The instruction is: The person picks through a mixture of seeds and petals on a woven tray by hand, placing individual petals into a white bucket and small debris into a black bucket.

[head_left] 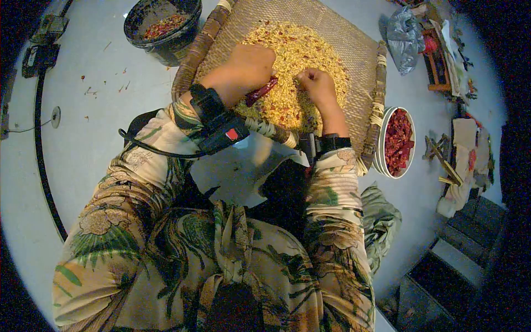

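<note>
My left hand (251, 66) is closed around a dried red chili pepper (261, 93), whose dark shiny length shows below the curled fingers. To its right, my right hand (318, 86) has thumb and fingertips pinched together; whatever they hold, if anything, is too small to make out. Both hands are over a heap of yellow chili seeds (301, 47) mixed with red bits. The heap lies on a woven winnowing tray (354, 33) with a thick wrapped rim.
A black bucket (171, 52) with chili pieces inside stands at the upper left. A white bucket (379, 157) of red chilies is beside the tray's right edge. Plastic bag (402, 39), wooden frame (437, 69) and steps (453, 265) are on the right. Stems lie scattered on the floor (105, 110).
</note>
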Available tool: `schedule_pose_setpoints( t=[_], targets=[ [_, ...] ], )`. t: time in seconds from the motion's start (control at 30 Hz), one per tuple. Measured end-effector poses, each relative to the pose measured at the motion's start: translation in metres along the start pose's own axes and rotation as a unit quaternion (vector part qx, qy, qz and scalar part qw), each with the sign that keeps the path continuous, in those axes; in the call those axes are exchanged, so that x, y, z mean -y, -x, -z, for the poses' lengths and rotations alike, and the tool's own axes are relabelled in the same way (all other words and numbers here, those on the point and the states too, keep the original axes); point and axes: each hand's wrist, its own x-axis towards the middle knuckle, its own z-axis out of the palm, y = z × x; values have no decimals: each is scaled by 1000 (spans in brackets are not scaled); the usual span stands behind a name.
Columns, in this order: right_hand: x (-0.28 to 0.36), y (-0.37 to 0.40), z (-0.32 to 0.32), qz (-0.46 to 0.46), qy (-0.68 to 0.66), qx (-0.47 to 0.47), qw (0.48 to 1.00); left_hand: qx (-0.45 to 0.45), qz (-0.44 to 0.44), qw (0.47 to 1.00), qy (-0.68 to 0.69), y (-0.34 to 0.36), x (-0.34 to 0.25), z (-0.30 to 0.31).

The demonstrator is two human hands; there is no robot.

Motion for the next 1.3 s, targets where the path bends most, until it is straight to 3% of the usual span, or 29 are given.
schedule_pose_setpoints(
  t=[0.17,0.37,0.47,0.57,0.67,0.77,0.87,0.93,1.03,1.13,1.23,1.3],
  targets=[
    [3,0,16,-76,-259,62,961,6,4,1000,3,1,-2,3],
    [23,5,30,-153,-405,57,899,13,15,998,57,-4,-1,-2],
    [26,5,36,-129,-406,97,900,15,44,994,96,-11,-6,-5],
    [5,-5,18,14,-235,6,972,-3,50,992,114,-11,-9,-9],
    [12,0,19,24,-167,-40,985,-15,46,992,113,-12,-8,-16],
    [33,8,31,-32,-397,30,917,-27,40,991,127,-12,-7,-19],
    [17,4,21,-5,-220,-6,976,-24,45,989,137,-12,-8,-20],
    [25,10,27,-18,-297,11,955,-15,52,986,161,-12,-9,-21],
    [46,15,36,-35,-381,26,924,33,98,923,370,-18,-8,-36],
    [55,19,43,-29,-411,42,910,139,168,742,634,-15,-13,-32],
    [71,25,50,12,-416,60,907,167,135,618,756,-13,-14,-31],
    [79,28,57,42,-418,67,905,156,141,563,800,-15,-13,-29]
  ],
)
